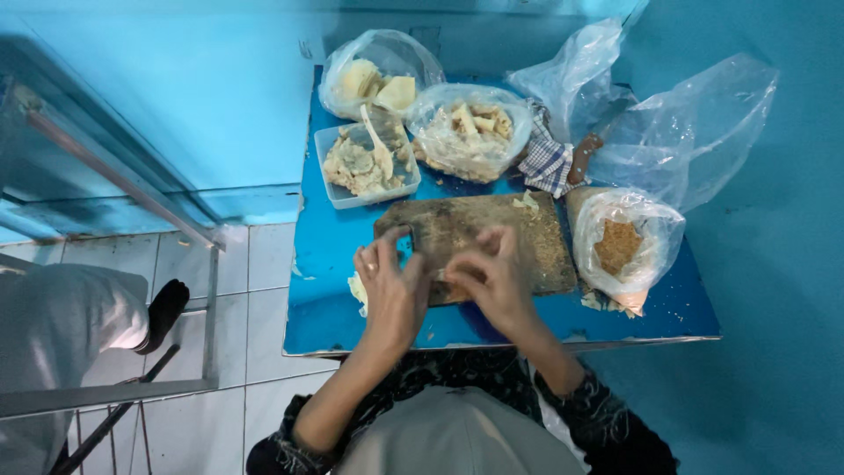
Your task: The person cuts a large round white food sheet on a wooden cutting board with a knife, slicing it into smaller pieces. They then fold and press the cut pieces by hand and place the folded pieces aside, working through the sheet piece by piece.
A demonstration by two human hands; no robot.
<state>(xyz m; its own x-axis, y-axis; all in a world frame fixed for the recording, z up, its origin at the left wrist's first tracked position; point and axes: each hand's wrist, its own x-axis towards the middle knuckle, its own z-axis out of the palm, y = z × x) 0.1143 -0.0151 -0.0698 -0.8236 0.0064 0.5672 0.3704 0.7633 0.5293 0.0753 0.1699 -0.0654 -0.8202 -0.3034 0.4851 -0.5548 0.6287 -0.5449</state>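
Note:
My left hand (pixel 391 286) and my right hand (pixel 492 281) meet over the near edge of a worn wooden cutting board (pixel 527 233) on a small blue table (pixel 325 255). Their fingers curl toward each other around a small pale piece of dough or wrapper; most of it is hidden between the fingers. Another pale scrap (pixel 357 290) lies on the table just left of my left hand. A small pale bit (pixel 526 201) rests at the board's far edge.
Behind the board: a clear tub of pale filling with a spoon (pixel 365 163), a bag of pale sheets (pixel 378 79), a bag of pale pieces (pixel 466 127), a checked cloth (pixel 547 163). A bag of brown crumbs (pixel 620 246) stands right. Another person's leg and dark foot (pixel 163 312) are at left.

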